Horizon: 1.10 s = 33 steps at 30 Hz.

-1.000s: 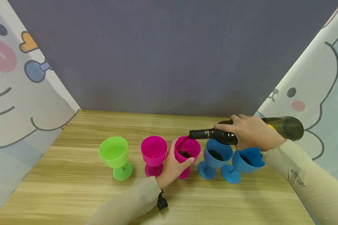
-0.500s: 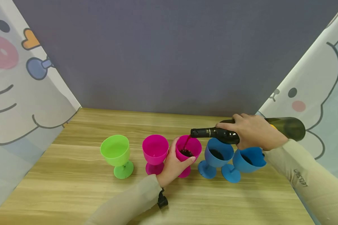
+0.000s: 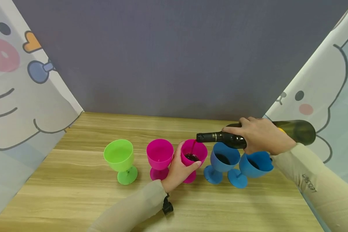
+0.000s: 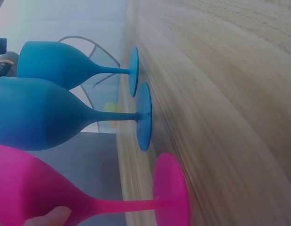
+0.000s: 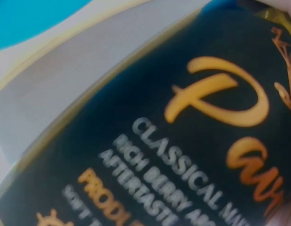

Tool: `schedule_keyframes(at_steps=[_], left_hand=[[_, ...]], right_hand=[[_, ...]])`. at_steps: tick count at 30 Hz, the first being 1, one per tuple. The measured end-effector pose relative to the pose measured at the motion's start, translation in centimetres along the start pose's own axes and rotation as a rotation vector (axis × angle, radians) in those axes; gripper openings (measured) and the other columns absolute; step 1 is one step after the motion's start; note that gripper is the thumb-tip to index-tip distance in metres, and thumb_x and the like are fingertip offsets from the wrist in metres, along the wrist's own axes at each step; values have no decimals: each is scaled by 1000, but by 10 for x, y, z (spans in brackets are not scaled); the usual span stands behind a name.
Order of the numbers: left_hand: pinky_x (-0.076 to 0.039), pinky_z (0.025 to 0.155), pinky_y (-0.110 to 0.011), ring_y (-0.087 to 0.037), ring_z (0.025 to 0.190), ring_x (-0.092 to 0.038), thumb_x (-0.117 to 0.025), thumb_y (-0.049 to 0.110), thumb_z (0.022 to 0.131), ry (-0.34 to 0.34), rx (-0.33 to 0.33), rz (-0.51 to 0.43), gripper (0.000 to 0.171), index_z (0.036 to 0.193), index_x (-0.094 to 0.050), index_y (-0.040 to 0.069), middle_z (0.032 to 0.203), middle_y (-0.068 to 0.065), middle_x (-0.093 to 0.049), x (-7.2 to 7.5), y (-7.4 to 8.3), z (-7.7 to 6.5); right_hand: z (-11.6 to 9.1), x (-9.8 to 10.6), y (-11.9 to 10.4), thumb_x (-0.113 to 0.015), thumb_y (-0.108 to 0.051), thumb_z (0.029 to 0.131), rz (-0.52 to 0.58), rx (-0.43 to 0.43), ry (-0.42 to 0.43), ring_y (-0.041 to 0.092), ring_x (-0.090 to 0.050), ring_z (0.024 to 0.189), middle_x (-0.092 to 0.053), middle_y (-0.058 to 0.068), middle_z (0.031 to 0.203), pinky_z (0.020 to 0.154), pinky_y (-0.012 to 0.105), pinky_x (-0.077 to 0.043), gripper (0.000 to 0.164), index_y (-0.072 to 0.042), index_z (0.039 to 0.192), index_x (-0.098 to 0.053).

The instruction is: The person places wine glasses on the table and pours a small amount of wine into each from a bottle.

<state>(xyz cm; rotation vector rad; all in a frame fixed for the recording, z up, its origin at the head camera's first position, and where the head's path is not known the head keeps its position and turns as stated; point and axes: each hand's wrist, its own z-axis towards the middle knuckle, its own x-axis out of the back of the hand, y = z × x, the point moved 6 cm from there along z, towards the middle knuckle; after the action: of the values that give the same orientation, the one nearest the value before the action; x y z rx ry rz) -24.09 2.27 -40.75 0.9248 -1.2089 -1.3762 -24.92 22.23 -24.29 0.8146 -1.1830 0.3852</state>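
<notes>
My left hand grips the bowl of a pink goblet that stands on the table, thumb and fingers spread round its sides. In the left wrist view a fingertip lies against the pink goblet's bowl. My right hand holds a dark wine bottle nearly level, its mouth over that goblet's rim. A thin red stream runs from the mouth into dark, foamy liquid in the bowl. Filling most of the right wrist view is the bottle's black label.
Left of the held goblet stand another pink goblet and a green goblet, with no dark liquid showing. To the right, two blue goblets hold dark liquid; the farther one sits under my right wrist. A grey panel rises behind the wooden table.
The red stream still runs and has become steeper; the dark liquid in the held goblet shows slightly more foam. Both hands keep their places, and the view has shifted slightly.
</notes>
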Motion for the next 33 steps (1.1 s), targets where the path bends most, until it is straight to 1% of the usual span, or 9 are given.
schedule_keyframes(at_steps=[6,12,16,21,33], left_hand=[[-48,93,-47,-28,124,-43,-75,24,81,-3,-2,-4,86,149,-24,11,139,-8,-42,0,-1,0],[-49,91,-47,-28,123,-44,-75,24,80,-1,19,3,86,149,-24,13,138,-8,-43,0,0,-1],[-49,91,-47,-29,123,-43,-76,25,80,-3,28,5,88,149,-23,12,139,-9,-42,0,0,-1],[-49,91,-47,-29,123,-43,-75,25,80,-4,20,3,88,149,-23,12,139,-9,-42,1,0,-1],[-48,92,-46,-28,124,-42,-75,27,80,-10,6,0,88,149,-22,13,140,-8,-41,1,0,-1]], right_hand=[[0,0,0,-94,-26,48,-8,-2,-6,21,-52,60,-53,7,75,45,37,-51,83,-27,123,-58],[0,1,1,-93,-24,48,-6,-13,-11,21,-51,60,-53,7,75,44,36,-50,83,-28,123,-58],[1,2,2,-92,-24,48,-2,-23,-18,19,-49,59,-51,6,73,43,35,-49,83,-28,123,-58],[2,4,2,-91,-24,49,0,-27,-27,19,-49,59,-50,5,72,42,35,-48,82,-28,124,-58],[3,6,2,-89,-23,49,6,10,33,19,-48,58,-50,5,71,42,36,-48,79,-28,121,-58]])
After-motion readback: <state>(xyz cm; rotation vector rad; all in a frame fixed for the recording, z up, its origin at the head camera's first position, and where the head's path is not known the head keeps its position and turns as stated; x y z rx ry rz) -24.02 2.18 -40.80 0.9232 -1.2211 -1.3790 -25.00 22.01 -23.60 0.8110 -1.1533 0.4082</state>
